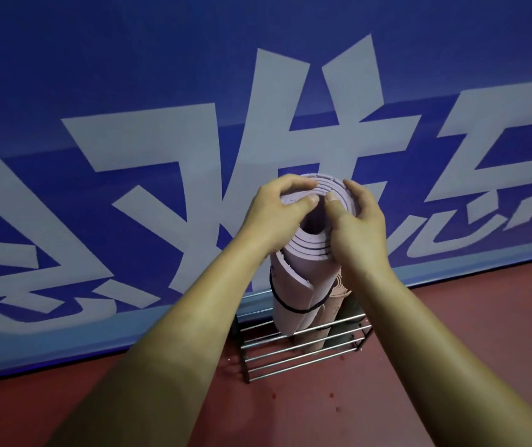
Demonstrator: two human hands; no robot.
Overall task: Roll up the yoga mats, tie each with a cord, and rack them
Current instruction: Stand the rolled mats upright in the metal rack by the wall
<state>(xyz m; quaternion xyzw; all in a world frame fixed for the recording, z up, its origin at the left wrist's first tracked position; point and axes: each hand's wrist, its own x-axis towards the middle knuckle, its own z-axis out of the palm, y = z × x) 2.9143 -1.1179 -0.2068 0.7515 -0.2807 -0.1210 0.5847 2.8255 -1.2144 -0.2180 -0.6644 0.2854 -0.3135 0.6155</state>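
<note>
A rolled lilac yoga mat stands upright in a low metal wire rack against the wall. A black cord loops around its lower half. My left hand grips the top rim from the left, thumb over the spiral end. My right hand grips the top rim from the right, thumb pressed into the hollow core. A second pinkish roll stands behind it to the right, mostly hidden by my right forearm.
A blue banner wall with large pale characters runs right behind the rack. The floor is dark red with small specks. The rack's horizontal bars face me.
</note>
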